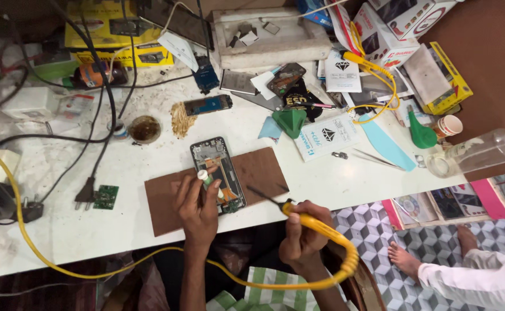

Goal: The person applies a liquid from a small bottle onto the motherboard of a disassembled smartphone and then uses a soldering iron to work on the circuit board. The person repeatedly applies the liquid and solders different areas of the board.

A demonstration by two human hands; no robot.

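Phone innards show plainly on the opened handset (pixel 218 173), which lies face-down with its back cover off on a brown board (pixel 247 178) near the front edge of the white tabletop (pixel 344 178). Its frame is dark and rectangular with rounded corners; a grey metal area fills the upper part, an orange-brown strip runs down the middle, and a patch of green circuit board shows at the lower end. The handset sits slightly tilted, its top leaning toward the left.

The left hand (pixel 198 210) rests on the board over the handset's lower left corner, its grip closed around a small tube (pixel 206 179) with a pale cap and a green body, the tube's tip pointing up over the phone. The right hand (pixel 301 233) is just off the tabletop's front edge, its grip wrapped tight around the yellow handle of a soldering iron (pixel 290 208), whose thin dark tip reaches over the board's right part, beside the handset but not touching it. The iron's yellow cable (pixel 344 268) loops round the right wrist and trails away to the left.

Beyond the board lie a green funnel-shaped piece (pixel 291 121), a second dark handset (pixel 207 105), a round tin (pixel 144 129), a small green circuit board (pixel 106 197) and a clear plastic bottle (pixel 483 151) lying on its side.
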